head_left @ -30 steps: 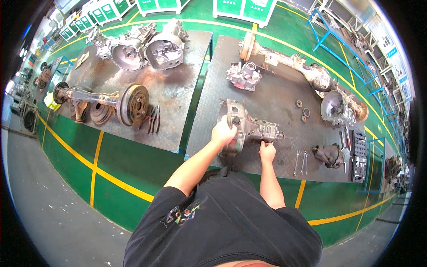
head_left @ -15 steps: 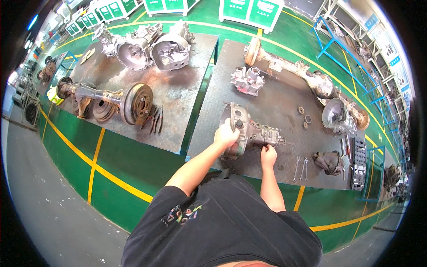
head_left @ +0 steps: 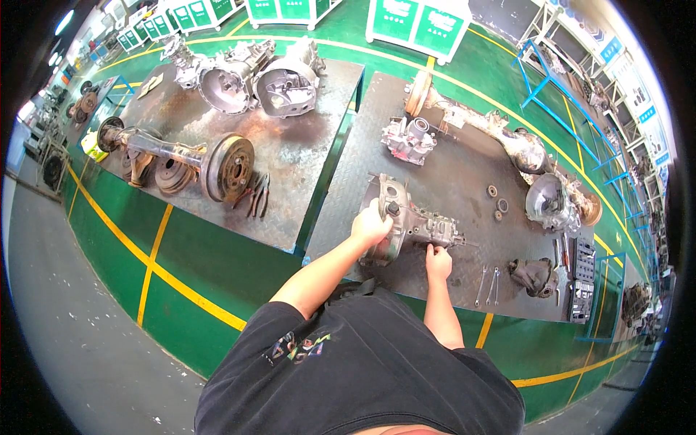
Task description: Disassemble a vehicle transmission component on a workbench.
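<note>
A grey metal gearbox (head_left: 429,228) lies on the dark workbench, its wide bell housing to the left and its narrow shaft end to the right. My left hand (head_left: 371,225) is closed over the rim of the bell housing, thumb and fingers around the edge. At the near side of the casing, my right hand (head_left: 438,264) has its fingers curled in against the gearbox. Whatever those fingertips pinch is hidden or too small to make out. Several wrenches (head_left: 487,286) lie just right of my right hand.
On the same bench (head_left: 457,185) are a geared metal unit (head_left: 408,141), small ring gears (head_left: 499,205), a long axle (head_left: 475,122), a dark casting (head_left: 533,277) and a socket set (head_left: 582,261). The left bench (head_left: 290,210) holds a drum axle (head_left: 228,168), pliers (head_left: 257,197) and bell-shaped housings (head_left: 286,87).
The whole view has shifted slightly, so the benches sit a little lower and further right. Both hands stay at the same places on the gearbox.
</note>
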Available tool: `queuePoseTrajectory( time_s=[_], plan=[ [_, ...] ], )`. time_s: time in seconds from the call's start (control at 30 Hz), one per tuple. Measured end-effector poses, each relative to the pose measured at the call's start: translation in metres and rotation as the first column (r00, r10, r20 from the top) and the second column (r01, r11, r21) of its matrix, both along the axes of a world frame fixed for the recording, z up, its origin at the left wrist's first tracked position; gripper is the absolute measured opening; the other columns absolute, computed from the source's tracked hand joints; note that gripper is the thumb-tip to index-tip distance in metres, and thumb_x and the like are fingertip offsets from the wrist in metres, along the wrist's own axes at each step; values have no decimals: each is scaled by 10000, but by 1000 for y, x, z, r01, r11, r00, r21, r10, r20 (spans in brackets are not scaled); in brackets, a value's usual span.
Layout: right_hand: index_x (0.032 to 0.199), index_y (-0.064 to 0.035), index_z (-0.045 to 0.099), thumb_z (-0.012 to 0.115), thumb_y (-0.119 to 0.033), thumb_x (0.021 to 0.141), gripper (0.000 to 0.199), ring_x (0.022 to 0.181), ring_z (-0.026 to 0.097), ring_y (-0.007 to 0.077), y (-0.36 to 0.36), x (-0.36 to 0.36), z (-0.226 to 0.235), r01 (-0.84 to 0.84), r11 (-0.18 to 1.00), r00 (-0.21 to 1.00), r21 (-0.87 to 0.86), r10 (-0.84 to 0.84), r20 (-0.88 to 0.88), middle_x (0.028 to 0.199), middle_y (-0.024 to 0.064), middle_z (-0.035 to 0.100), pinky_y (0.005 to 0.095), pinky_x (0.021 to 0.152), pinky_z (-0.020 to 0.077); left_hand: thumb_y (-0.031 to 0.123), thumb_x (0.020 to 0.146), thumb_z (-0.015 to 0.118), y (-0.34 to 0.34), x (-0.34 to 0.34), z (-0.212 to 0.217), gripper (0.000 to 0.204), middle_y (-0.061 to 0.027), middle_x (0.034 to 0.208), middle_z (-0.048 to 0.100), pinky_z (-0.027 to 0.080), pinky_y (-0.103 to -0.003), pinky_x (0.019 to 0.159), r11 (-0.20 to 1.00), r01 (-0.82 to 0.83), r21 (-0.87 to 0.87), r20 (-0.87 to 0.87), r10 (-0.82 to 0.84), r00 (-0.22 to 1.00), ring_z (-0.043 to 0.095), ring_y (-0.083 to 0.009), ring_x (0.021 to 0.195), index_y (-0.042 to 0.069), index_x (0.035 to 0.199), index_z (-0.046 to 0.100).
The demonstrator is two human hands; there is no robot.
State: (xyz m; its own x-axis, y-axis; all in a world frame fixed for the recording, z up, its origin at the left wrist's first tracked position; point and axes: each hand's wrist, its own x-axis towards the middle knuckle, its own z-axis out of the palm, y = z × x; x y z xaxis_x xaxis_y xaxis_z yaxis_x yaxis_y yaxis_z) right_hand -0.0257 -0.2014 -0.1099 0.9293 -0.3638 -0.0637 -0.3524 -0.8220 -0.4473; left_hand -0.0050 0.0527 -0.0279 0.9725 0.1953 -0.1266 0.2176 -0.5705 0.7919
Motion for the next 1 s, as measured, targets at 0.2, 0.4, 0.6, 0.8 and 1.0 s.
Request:
queuePoseTrajectory(
  time_s=[0.2,0.4,0.6,0.8,1.0],
  plan=[
    [958,-51,741,667,-386,871,354,914,692,378,-19,12,-26,-139,986,990,-92,138,-18,930,180,727,472,816,539,328,839,631,-2,2,9,589,-277,1092,673,504,-496,926,999,26,-43,-73,-29,997,644,-438,1046,18,1318,484],
    [950,-48,730,680,-348,859,318,917,692,358,-13,9,0,-86,994,987,-72,75,-143,926,171,727,459,811,541,333,839,630,-1,2,6,573,-277,1083,672,505,-499,920,1000,8,-10,-68,-9,998,645,-440,1039,29,1302,485],
    [927,-46,723,682,-396,864,358,894,691,362,-16,9,-12,-144,982,989,-123,141,-34,913,169,724,458,791,538,338,843,631,-3,0,2,556,-276,1048,679,515,-504,899,1000,11,17,-51,-10,999,655,-440,1008,19,1271,476],
    [920,-31,710,665,-385,878,359,878,695,355,-22,10,-20,-211,971,977,-111,214,15,886,178,720,464,784,537,346,847,630,-4,2,-1,538,-271,997,687,529,-512,866,999,23,33,-17,-23,1000,671,-439,959,11,1236,469],
    [883,-15,697,647,-419,891,407,870,690,388,0,4,3,-50,994,988,-98,35,-149,869,202,713,487,786,536,343,845,628,-1,3,-3,526,-268,974,691,531,-515,852,999,8,44,-12,-7,1000,675,-440,933,14,1225,473]
  ],
)
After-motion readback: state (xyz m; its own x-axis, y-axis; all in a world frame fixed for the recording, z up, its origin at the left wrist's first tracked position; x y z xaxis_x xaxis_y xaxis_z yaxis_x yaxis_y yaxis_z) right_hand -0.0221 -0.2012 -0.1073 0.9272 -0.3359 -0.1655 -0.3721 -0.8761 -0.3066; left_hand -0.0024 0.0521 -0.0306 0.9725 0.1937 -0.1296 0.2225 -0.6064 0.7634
